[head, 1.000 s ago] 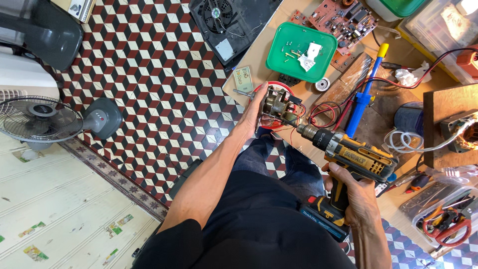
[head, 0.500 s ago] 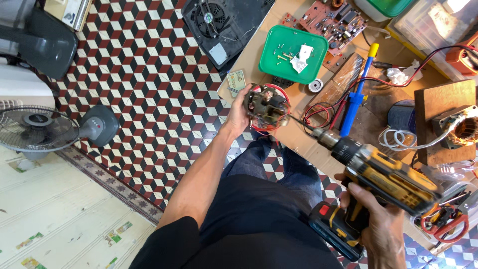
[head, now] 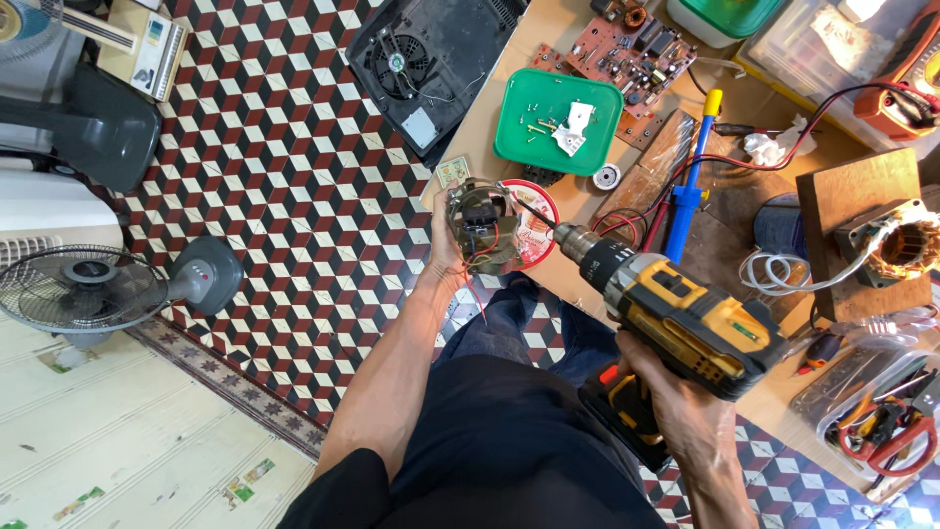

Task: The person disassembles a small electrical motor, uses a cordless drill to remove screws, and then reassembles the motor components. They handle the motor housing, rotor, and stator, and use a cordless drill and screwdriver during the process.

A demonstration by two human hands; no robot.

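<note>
My left hand [head: 446,257] grips a small round motor assembly [head: 480,227] with black parts and red wires, held up in front of a red-and-white round lid [head: 535,237] at the workbench edge. My right hand [head: 685,411] holds a yellow and black cordless drill [head: 676,318] by its handle. The drill's bit points left and up, its tip touching the top right of the motor assembly.
A green tray [head: 534,147] with screws and a white part lies on the wooden workbench [head: 490,108], beside circuit boards [head: 627,44], a blue-handled tool [head: 690,186], a motor stator [head: 896,250] and a tool tray [head: 881,421]. A fan [head: 93,289] lies on the tiled floor.
The drill swung up and left, so its bit now meets the motor assembly again. My left hand turned the assembly and shifted it slightly left.
</note>
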